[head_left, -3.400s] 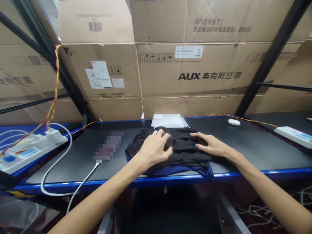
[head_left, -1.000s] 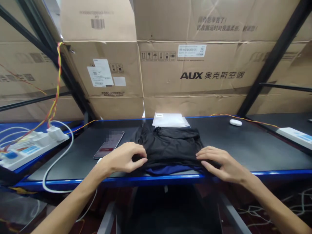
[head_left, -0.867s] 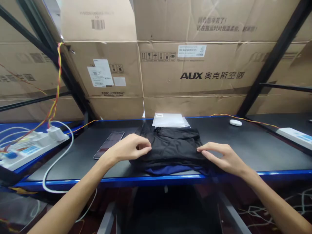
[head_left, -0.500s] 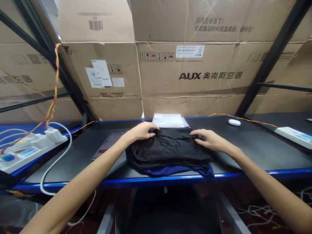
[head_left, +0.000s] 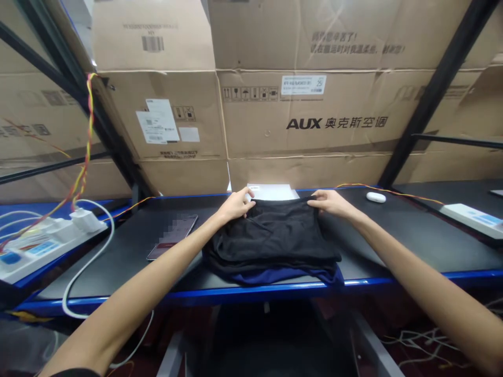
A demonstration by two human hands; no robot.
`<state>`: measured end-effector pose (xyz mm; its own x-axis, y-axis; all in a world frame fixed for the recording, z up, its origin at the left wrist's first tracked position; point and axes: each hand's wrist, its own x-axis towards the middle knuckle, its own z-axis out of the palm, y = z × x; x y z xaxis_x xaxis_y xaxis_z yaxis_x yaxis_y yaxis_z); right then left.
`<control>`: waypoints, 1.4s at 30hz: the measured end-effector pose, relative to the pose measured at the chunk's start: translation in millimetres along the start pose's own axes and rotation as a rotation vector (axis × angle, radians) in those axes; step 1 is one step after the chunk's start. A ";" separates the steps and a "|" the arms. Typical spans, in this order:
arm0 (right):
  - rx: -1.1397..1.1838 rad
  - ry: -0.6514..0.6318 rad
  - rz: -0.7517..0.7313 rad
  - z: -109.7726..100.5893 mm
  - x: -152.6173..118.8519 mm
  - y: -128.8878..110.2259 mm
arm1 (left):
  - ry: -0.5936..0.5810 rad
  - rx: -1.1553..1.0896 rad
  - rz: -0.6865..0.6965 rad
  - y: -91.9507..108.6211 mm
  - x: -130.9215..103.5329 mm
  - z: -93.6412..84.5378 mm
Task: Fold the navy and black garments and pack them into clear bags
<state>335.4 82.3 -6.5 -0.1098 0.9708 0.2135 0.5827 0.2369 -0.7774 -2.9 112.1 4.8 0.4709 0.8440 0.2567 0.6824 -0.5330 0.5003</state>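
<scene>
A black garment [head_left: 279, 230] lies on top of a small pile of dark cloth in the middle of the table. Its exact kind does not show. My left hand [head_left: 238, 203] pinches the far left corner of its top edge, and my right hand [head_left: 330, 203] pinches the far right corner. Between the two hands the edge is stretched fairly straight and slightly raised. Under the black cloth, a dark blue cloth [head_left: 271, 276] sticks out along the table's front edge. Just behind the garment are flat white plastic packets [head_left: 275, 192], partly covered by it.
On the left of the dark table [head_left: 129, 262] lies a phone [head_left: 173, 238]. A power strip [head_left: 51, 235] with white cables sits further left, another power strip [head_left: 475, 217] at the right. A white earbud case [head_left: 376, 197] lies back right. Cardboard [head_left: 255, 125] walls the back, between black posts.
Both hands have closed on the far corners of the black garment. Its top edge has been lifted and pulled straight toward the back, covering more of the white packets.
</scene>
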 end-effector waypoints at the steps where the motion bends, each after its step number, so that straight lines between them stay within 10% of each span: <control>1: -0.078 0.012 -0.013 3.4 0.9 2.9 | 0.011 0.081 0.001 0.7 0.9 2.5; 12: -0.439 0.198 -0.314 21.2 -12.6 -1.8 | 0.122 0.304 0.187 4.4 -11.1 5.6; 18: -0.380 -0.070 -0.549 44.5 -24.6 -40.8 | -0.059 0.194 0.370 25.0 -38.6 2.2; 26: -0.402 -0.462 -0.334 64.1 -32.0 -39.5 | -0.283 0.275 0.250 9.2 -59.5 17.6; 42: -0.468 -0.537 -0.264 62.0 -34.4 -48.6 | -0.351 0.293 0.165 11.3 -58.4 15.8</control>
<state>261.0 39.8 -12.8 -0.6002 0.7981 -0.0526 0.7503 0.5390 -0.3827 -13.8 55.9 -17.6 0.7118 0.7024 -0.0063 0.6877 -0.6950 0.2098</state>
